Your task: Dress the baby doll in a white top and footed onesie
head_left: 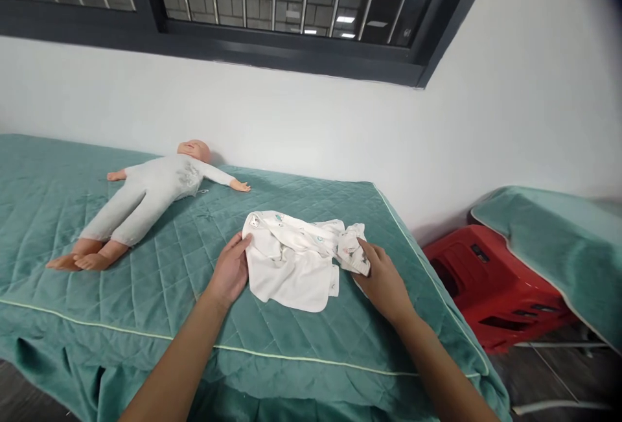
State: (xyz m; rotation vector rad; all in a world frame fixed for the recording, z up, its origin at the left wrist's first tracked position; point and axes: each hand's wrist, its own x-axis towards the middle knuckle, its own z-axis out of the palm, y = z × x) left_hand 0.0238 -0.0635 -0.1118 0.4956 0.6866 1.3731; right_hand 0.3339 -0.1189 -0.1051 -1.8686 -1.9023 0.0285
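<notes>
A small white baby garment (291,273) with a sparse coloured print lies partly folded and creased on the green quilted bed cover (160,292). My left hand (232,271) pinches its left edge between thumb and fingers. At the other end, my right hand (381,279) grips a bunched, printed part of the same cloth, with the fingertips partly hidden beneath it. Farther back on the left, a baby doll (155,192) in a pale bodysuit rests on its back with arms spread, apart from both hands.
Behind the bed stands a white wall (301,124) under a dark-framed window (291,52) with metal bars. Right of the bed edge is a red plastic stool or chair (495,286), partly under another green cover (558,240).
</notes>
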